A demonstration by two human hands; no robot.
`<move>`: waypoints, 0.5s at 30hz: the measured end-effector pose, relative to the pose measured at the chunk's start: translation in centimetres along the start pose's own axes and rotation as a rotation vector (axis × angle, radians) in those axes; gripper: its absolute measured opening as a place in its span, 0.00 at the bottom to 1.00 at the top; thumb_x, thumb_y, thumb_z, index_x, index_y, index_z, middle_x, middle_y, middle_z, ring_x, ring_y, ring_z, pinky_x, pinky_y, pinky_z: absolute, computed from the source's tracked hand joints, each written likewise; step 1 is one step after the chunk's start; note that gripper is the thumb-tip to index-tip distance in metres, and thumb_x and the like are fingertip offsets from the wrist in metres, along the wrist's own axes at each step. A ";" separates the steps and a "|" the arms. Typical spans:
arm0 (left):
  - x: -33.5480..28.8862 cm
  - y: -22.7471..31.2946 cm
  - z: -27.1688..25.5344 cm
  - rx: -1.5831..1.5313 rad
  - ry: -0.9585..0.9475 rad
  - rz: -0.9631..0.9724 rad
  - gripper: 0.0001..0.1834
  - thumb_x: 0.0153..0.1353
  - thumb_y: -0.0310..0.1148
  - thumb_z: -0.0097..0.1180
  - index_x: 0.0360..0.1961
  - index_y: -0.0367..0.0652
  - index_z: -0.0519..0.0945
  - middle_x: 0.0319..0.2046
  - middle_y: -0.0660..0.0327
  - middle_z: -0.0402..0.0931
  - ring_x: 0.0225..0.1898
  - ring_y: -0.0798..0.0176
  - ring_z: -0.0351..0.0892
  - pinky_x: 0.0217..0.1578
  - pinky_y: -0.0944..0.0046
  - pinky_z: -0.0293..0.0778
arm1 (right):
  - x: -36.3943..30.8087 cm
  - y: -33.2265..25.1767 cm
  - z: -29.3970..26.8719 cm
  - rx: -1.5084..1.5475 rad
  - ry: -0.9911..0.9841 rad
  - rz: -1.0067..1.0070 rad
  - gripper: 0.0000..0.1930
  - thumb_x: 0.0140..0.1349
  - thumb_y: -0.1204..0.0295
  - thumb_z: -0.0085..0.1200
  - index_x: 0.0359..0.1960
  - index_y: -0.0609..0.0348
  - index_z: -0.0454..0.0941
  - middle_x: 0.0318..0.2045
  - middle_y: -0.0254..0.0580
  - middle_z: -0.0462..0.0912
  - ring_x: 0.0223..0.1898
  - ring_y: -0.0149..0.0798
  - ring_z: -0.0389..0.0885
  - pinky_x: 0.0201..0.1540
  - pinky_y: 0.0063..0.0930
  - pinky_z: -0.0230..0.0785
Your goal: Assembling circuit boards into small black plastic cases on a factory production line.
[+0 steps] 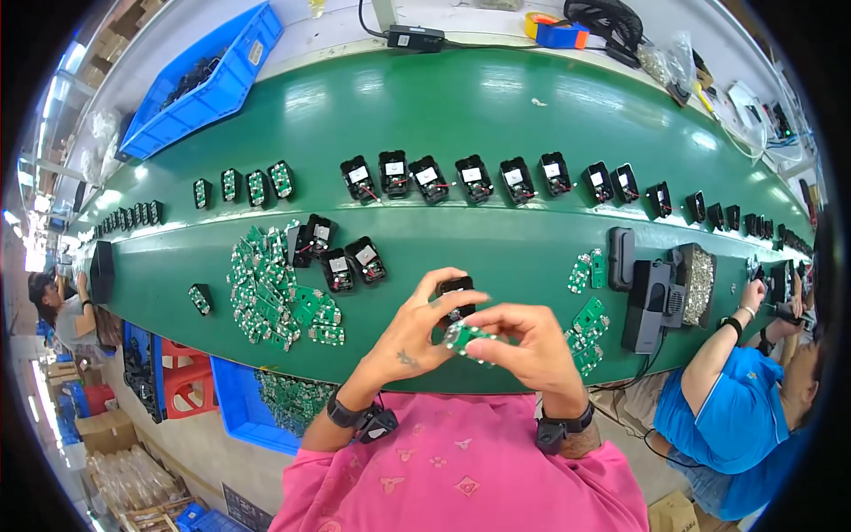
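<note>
My left hand [412, 335] is closed around a small black plastic housing [456, 287] just above the near part of the green bench. Close beside it, my right hand [530, 344] pinches a small green circuit board [460, 337] between thumb and fingers. The board is tilted and sits close to my left fingers, nearer to me than the housing. Part of the housing is hidden behind my fingers. To the left lies a loose heap of green circuit boards [261, 293], with several open black housings [365, 257] beside it.
A row of open black housings [474, 180] crosses the green bench [496, 106]. Housings fitted with boards [257, 188] stand farther left. At right are loose boards [589, 332], a dark grey device [647, 306] and a seated co-worker [740, 421]. A blue bin [232, 80] stands far left.
</note>
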State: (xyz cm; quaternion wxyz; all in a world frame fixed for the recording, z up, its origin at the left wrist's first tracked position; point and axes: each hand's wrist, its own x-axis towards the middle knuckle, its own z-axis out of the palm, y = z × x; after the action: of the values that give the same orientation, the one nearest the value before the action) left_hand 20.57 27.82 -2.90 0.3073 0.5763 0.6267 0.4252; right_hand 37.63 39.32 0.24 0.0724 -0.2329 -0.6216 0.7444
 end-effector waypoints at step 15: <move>-0.9 -0.3 1.9 0.022 0.180 -0.041 0.19 0.63 0.22 0.56 0.54 0.48 0.83 0.58 0.52 0.66 0.49 0.49 0.78 0.48 0.56 0.78 | 0.5 0.9 0.0 0.291 0.152 -0.058 0.18 0.66 0.81 0.54 0.58 0.69 0.73 0.36 0.43 0.82 0.26 0.28 0.81 0.25 0.20 0.72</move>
State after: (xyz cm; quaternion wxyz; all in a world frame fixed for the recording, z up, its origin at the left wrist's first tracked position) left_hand 22.26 27.29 -4.10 0.2518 0.5262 0.6681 0.4619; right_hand 37.40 39.31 -0.78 0.1738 -0.2578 -0.5063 0.8044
